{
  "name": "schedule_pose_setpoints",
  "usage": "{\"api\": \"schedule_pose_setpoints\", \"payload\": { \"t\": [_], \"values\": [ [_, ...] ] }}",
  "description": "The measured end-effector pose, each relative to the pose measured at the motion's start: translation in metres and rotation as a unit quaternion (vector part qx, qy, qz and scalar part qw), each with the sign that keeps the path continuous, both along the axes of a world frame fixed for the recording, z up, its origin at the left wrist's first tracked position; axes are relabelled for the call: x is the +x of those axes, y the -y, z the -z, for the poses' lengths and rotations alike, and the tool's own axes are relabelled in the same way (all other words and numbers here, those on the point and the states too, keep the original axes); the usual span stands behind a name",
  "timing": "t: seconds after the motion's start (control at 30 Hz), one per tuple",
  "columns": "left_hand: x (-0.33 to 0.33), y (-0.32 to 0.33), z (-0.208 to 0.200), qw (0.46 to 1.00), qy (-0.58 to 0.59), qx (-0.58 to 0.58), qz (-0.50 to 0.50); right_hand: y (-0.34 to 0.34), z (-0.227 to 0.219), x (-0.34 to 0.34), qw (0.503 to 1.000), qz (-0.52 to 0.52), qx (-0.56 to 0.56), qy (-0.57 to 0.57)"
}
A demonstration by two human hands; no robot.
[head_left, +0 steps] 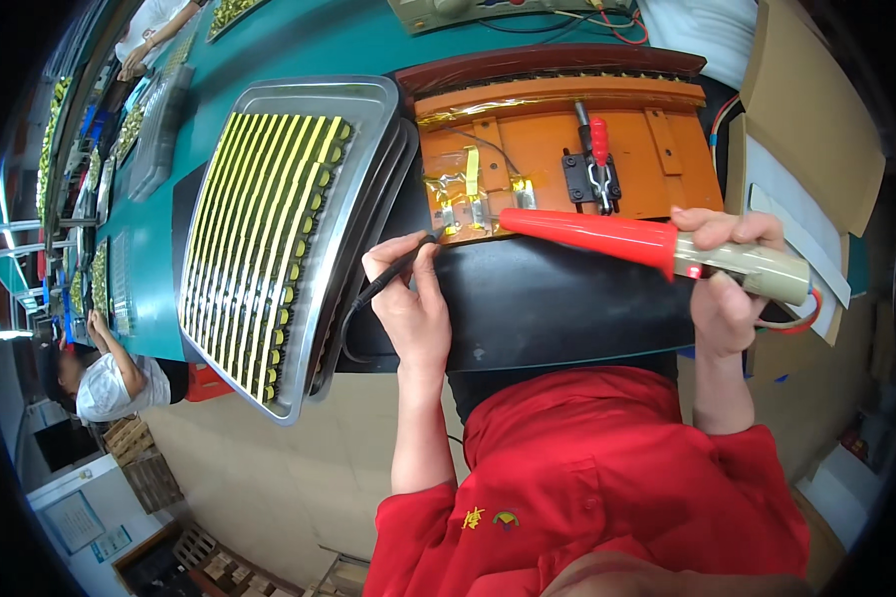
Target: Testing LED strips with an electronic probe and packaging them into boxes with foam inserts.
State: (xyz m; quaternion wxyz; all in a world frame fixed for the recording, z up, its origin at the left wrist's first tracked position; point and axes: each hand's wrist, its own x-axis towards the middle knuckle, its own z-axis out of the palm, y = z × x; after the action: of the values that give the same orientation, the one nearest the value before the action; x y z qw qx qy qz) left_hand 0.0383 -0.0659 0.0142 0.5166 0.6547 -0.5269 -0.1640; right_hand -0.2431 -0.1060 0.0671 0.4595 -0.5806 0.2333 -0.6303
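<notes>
Holding in your left hand: your left hand (415,298) pinches a thin black probe (400,265) between thumb and fingertips, its tip aimed toward the orange fixture.
Holding in your right hand: your right hand (724,274) is wrapped closed around the pale handle of a red-nosed probe (647,249), whose red cone points left across the fixture's lower edge.
Probe tips: the two tips sit near each other at the yellow-taped part (468,194) on the fixture's left half; whether either touches it, you cannot tell.
Orange fixture (528,139): lies in front of you on the black mat (548,298), with a red-handled toggle clamp (595,164) on it.
Left of the mat: stacked metal trays (363,109), the top one filled with rows of yellow-and-black parts (264,239).
Surface: green bench (299,40).
</notes>
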Motion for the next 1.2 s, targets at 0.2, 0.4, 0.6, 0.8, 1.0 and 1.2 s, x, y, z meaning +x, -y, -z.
{"api": "schedule_pose_setpoints", "payload": {
  "t": [0.2, 0.4, 0.6, 0.8, 1.0, 1.2],
  "values": [
    [0.003, 0.003, -0.003, 1.0, -0.028, 0.011, 0.009, 0.005, -0.005, 0.014, 0.995, -0.016, -0.064, -0.072],
    [0.003, 0.003, -0.002, 1.0, -0.026, 0.015, 0.006, 0.005, -0.013, 0.016, 0.992, -0.033, -0.07, -0.097],
    [0.002, 0.004, -0.001, 0.999, -0.041, 0.0, 0.002, 0.001, -0.012, 0.016, 0.993, -0.032, -0.069, -0.094],
    [-0.001, 0.003, -0.004, 0.999, -0.045, 0.006, 0.005, 0.003, -0.005, 0.014, 0.994, -0.027, -0.068, -0.081],
    [0.0, 0.003, 0.001, 0.997, -0.071, 0.001, 0.003, -0.009, -0.012, -0.009, 0.999, 0.013, -0.044, -0.026],
    [-0.015, 0.003, -0.001, 0.992, -0.126, -0.017, 0.014, -0.011, -0.015, -0.018, 0.991, 0.04, -0.054, -0.113]
  ]
}}
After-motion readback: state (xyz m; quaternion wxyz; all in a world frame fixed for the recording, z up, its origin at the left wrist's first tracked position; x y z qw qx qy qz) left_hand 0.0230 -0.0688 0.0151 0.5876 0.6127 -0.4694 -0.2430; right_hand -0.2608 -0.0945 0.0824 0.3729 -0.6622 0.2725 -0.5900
